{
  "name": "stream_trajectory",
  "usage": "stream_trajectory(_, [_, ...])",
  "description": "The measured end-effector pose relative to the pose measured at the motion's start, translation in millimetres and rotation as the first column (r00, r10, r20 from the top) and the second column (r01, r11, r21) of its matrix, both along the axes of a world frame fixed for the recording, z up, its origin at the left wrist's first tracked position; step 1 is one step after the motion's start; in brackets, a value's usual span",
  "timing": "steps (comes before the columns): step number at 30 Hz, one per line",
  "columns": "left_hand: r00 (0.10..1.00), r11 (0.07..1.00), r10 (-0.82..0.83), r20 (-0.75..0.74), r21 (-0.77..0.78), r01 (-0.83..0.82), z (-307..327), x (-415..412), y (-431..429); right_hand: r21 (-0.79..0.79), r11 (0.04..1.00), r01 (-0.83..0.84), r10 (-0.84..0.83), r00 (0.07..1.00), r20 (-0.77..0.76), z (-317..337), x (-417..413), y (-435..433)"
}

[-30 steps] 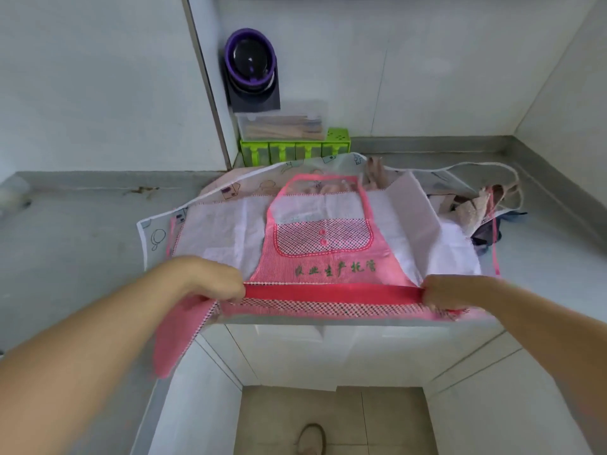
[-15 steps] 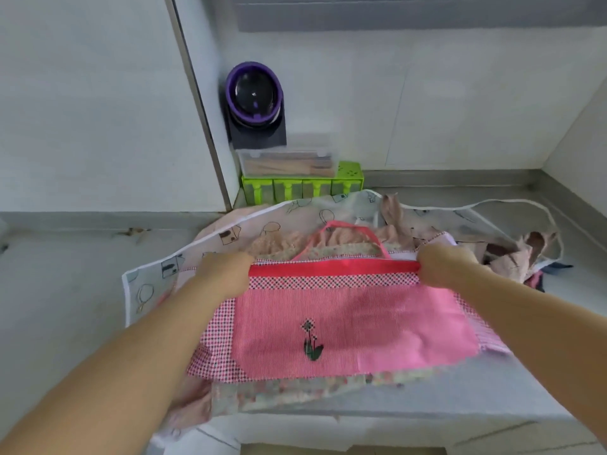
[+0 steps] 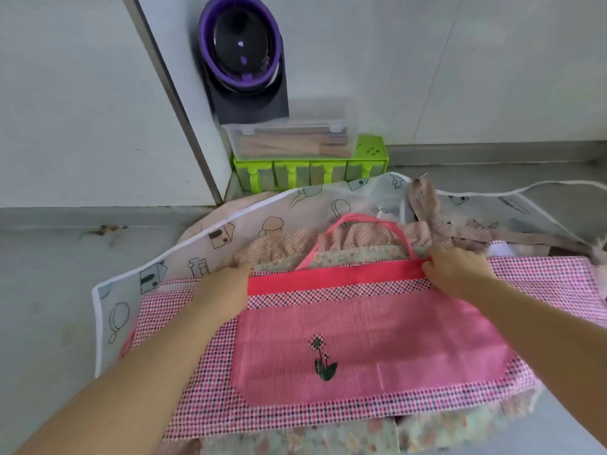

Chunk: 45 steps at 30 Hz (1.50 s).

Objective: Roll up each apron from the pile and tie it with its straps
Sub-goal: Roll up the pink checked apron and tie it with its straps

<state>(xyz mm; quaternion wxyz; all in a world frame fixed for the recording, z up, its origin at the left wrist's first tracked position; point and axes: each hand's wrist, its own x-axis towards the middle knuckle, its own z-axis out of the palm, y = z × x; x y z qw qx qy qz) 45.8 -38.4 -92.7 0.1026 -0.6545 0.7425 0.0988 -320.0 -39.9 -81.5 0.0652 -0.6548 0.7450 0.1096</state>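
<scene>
A pink checked apron with a flower motif lies folded on top of the apron pile on the grey counter. Its red band runs along the far fold, and its pink neck loop sticks out beyond it. My left hand grips the left end of the red band. My right hand pinches the band's right end. Under it lie a translucent white apron with drawings, a beige dotted one and a floral one.
A green spice rack stands against the back wall with a clear box of wooden utensils on top. Above it hangs a purple and black device. Loose white and beige straps trail right. The counter's front edge is just below the pile.
Both hands carried the red band from the counter's near edge away from me, folding the apron over so its flower side faces up. The view moved closer to the pile.
</scene>
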Motion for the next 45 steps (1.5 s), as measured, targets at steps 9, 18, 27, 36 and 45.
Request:
stream_trajectory(9, [0.999,0.992,0.030,0.020,-0.125,-0.027,-6,-6,3,-0.005,0.997,-0.072,0.072,0.997,0.038,-14,-3,-4])
stream_trajectory(18, [0.999,0.970,-0.019,-0.026,-0.244,0.012,-16,-1,5,-0.258,0.949,-0.183,0.185,0.983,-0.019,-33,-12,5])
stream_trajectory(27, [0.978,0.974,-0.130,-0.163,-0.204,0.096,-11,6,2,-0.253,0.954,-0.159,0.176,0.983,0.046,-28,-10,1])
stream_trajectory(36, [0.996,0.977,-0.020,0.091,-0.208,0.039,30,72,-10,-0.464,0.823,-0.328,0.403,0.913,0.070,-8,49,8])
stream_trajectory(45, [0.991,0.946,-0.089,-0.095,-0.319,0.055,9,-17,39,-0.438,0.873,-0.214,0.318,0.932,0.177,-24,101,26])
